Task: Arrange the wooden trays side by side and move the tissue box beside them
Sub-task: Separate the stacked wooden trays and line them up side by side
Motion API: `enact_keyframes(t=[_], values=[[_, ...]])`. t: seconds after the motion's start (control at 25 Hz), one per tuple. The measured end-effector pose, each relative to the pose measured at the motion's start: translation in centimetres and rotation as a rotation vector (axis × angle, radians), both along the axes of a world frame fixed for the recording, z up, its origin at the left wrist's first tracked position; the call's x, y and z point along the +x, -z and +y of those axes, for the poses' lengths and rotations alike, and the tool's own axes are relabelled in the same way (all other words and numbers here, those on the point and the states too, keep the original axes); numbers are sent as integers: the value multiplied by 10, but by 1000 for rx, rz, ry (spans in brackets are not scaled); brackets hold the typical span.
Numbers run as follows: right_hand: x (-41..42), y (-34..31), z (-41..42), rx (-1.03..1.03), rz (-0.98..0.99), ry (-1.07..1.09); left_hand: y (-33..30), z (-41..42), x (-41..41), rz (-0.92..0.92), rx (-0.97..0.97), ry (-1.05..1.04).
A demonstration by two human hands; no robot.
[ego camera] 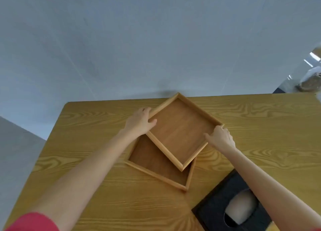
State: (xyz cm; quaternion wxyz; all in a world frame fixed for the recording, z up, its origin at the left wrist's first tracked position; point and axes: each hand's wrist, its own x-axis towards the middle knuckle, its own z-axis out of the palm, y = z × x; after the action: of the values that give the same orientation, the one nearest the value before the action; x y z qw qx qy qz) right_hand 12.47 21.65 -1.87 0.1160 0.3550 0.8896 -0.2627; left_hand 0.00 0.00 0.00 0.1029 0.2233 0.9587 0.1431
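- A wooden table (86, 170) with strong grain fills the near part of the view; a plain grey wall stands behind its far edge.
- Two bare arms reach forward from the near edge; a red sleeve (33, 222) shows at the near left.
- The upper tray (182, 131), square, shallow and turned like a diamond, sits mid-table, overlapping the lower tray (156, 163) just nearer and to the left.
- A black tissue box (217, 204) lies at the near right, close to the lower tray but apart, with a pale tissue in its oval opening.
- The left hand (139, 124) grips the upper tray's left rim, thumb inside, fingers outside.
- The right hand (220, 138) pinches the right rim near its corner in the same way.
- The trays look stiff, light and smooth; opposite rims seem the safest hold.
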Motion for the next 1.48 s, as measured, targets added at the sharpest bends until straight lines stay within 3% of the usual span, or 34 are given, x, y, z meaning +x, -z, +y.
enact_keyframes(t=[0.36,0.84,1.2,1.48], values=[[-2,30,-5,-186,56,224,45,13,-18,-143,-66,-82],[8,37,-19,-359,97,259,58,-16,-5,-181,17,-159],[14,42,-15,-422,134,261,63,-32,3,-241,278,-279],[5,40,-4,-504,178,366,83,-55,12,-321,30,-333]])
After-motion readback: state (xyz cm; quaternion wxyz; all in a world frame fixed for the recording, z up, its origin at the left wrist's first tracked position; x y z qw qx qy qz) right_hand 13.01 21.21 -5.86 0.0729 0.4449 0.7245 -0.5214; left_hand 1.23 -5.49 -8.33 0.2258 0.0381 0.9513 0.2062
